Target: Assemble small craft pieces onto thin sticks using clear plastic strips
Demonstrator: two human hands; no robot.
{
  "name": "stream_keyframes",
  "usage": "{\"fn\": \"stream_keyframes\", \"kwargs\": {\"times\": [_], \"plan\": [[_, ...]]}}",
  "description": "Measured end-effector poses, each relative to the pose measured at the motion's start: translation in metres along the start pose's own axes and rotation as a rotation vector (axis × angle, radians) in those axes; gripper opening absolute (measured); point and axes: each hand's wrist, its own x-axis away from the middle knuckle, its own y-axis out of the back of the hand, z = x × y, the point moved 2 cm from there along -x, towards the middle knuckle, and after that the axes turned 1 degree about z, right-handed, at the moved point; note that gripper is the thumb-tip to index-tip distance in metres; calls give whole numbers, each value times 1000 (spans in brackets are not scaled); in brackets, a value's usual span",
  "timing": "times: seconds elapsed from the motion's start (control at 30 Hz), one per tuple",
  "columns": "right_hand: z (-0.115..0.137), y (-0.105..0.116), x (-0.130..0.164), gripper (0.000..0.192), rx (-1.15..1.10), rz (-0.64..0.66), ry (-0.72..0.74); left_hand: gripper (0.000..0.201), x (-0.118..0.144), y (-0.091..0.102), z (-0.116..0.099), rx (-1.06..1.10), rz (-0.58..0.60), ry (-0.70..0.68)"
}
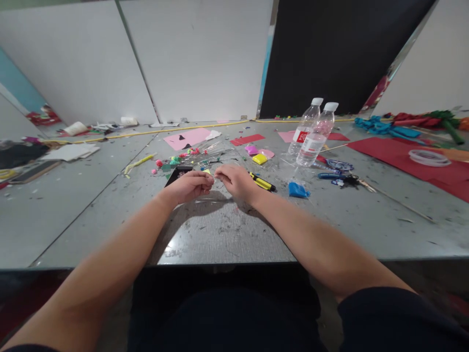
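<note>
My left hand (191, 187) and my right hand (236, 183) meet above the middle of the grey table, fingertips almost touching. Both are closed in a pinch; whatever lies between the fingers is too small to make out. Just behind my left hand lies a black flat object (178, 173), partly covered by it. A yellow and black utility knife (262, 182) rests to the right of my right hand. Farther right is a blue packet of clay (298, 190). Beyond the hands are a yellow packet (260, 159) and a purple packet (251, 149).
Two clear plastic bottles (310, 142) stand upright at the back right. Pliers with blue handles (337, 178) and a thin stick (403, 205) lie farther right, near red sheets (388, 151). Pink and green bits (175, 160) and a yellow twisted strip (139, 164) lie left of centre.
</note>
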Motion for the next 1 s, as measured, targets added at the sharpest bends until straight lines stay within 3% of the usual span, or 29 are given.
{"fn": "stream_keyframes", "kwargs": {"times": [0.23,0.5,0.63,0.77,1.0], "plan": [[3,-3,1,20,10,-6,-6,12,0,-3,-3,-81,-96,-46],[4,-3,1,18,0,-1,-44,5,-3,-3,-2,-364,-189,-177],[3,-5,0,17,-6,-28,-66,13,-2,-5,-4,-475,-222,-230],[2,-7,-1,18,-16,-54,-101,19,-1,-6,-4,-460,-223,-214],[0,-5,-1,17,-43,-35,-87,8,-6,-1,0,-332,-180,-140]]}}
